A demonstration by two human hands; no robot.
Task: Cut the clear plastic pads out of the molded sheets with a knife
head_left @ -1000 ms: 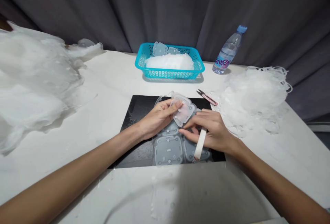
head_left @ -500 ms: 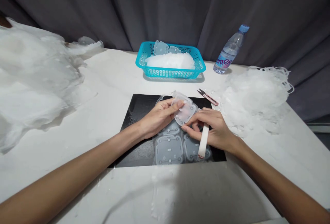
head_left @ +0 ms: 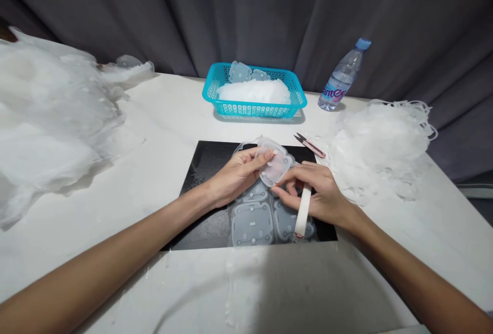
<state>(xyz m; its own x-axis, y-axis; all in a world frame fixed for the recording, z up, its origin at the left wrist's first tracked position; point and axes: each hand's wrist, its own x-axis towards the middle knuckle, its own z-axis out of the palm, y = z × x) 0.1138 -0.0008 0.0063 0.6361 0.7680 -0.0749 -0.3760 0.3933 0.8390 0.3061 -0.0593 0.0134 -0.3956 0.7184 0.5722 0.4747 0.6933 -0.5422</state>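
Note:
My left hand [head_left: 234,176] pinches a small translucent plastic piece [head_left: 274,164], lifted and tilted above a black mat [head_left: 206,170]. My right hand [head_left: 316,193] is closed round a white knife-like tool [head_left: 303,211], and its fingertips touch the lower edge of the same piece. Under both hands a translucent plastic sheet of joined pieces [head_left: 254,221] lies flat on the mat.
A turquoise basket [head_left: 254,90] with white pieces stands at the back. Small pink snips [head_left: 310,145] lie right of the mat. A water bottle [head_left: 342,77] stands behind a heap of clear plastic trimmings [head_left: 379,144]. A big pile of white plastic sheets [head_left: 50,118] fills the left.
My right hand has drawn a little closer to the held piece, and the white tool has tilted more upright. The left hand has barely moved.

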